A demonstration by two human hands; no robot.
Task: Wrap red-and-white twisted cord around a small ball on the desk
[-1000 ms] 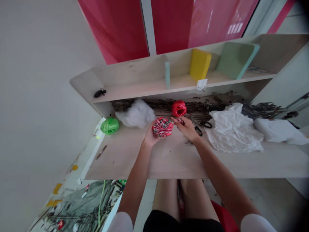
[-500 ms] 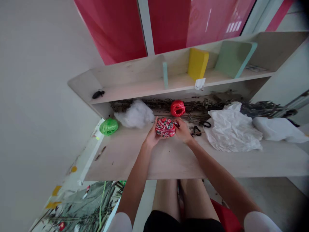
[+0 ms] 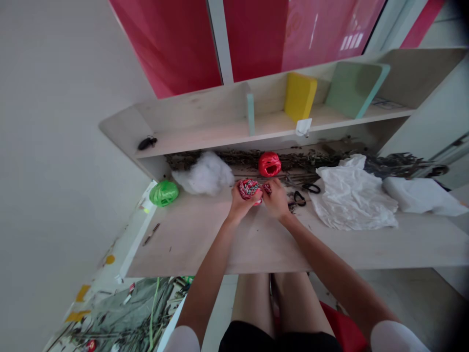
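Observation:
A ball of red, white and green yarn (image 3: 248,187) is held just over the desk, with my left hand (image 3: 240,204) wrapped round its near side and the thumb across it. Close against the ball's right side, my right hand (image 3: 275,199) is closed on a small bunch of the same yarn (image 3: 267,187). Part of the ball is covered by my fingers. Behind my hands sits a roll of red plastic twine (image 3: 270,164). Black-handled scissors (image 3: 299,198) lie to the right of my right hand, their blades partly hidden.
White fibre stuffing (image 3: 207,173) and a roll of green twine (image 3: 163,193) lie on the left. Crumpled white plastic (image 3: 355,198) covers the desk's right part. Dried stems (image 3: 234,159) run along the back under the shelf (image 3: 205,138). A pen-like object (image 3: 151,234) lies near the left edge.
My left hand has shifted from beneath the ball to round its front, its thumb now over the yarn. My right hand has stayed close to the ball, holding the small bunch.

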